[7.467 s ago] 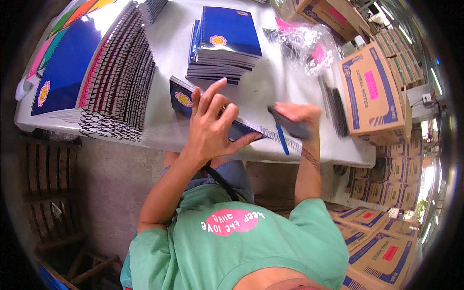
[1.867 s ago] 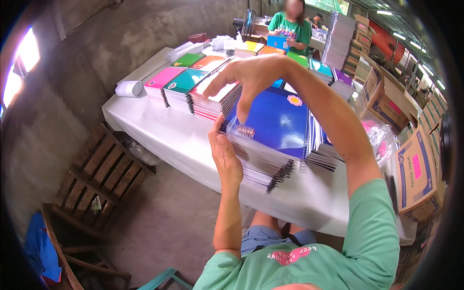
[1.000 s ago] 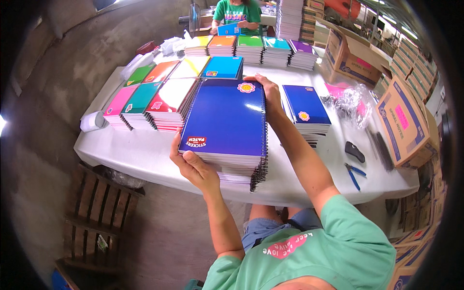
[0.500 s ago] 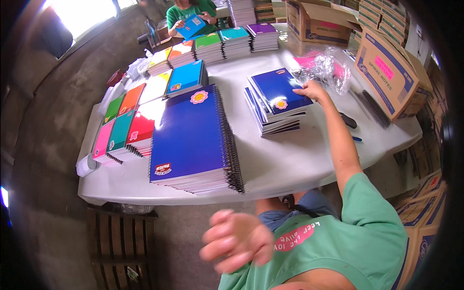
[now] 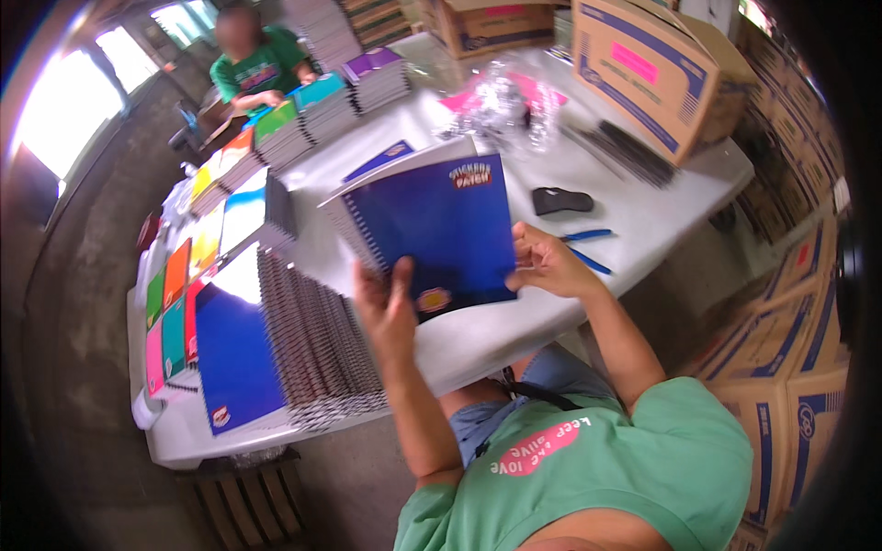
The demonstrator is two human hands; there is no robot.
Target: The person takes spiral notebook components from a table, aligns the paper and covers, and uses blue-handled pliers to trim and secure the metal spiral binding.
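Both my hands hold up a small stack of blue spiral notebooks (image 5: pixel 441 230), tilted toward me above the white table (image 5: pixel 643 211). My left hand (image 5: pixel 388 308) grips the lower left corner by the spiral side. My right hand (image 5: pixel 544 264) pinches the stack's right edge. A tall slanted pile of blue spiral notebooks (image 5: pixel 276 349) lies on the table to my left.
Rows of coloured notebook stacks (image 5: pixel 230 211) run along the table's far left toward a seated person in a green shirt (image 5: pixel 257 69). A black tool (image 5: pixel 562 200), blue pens (image 5: pixel 584 248), clear plastic wrap (image 5: pixel 501 101) and a cardboard box (image 5: pixel 652 69) lie to the right. More boxes (image 5: pixel 781 367) stand on the floor.
My right hand has lifted the small stack off the table toward me, and my left hand has come up from below and taken its corner. My view has swung right.
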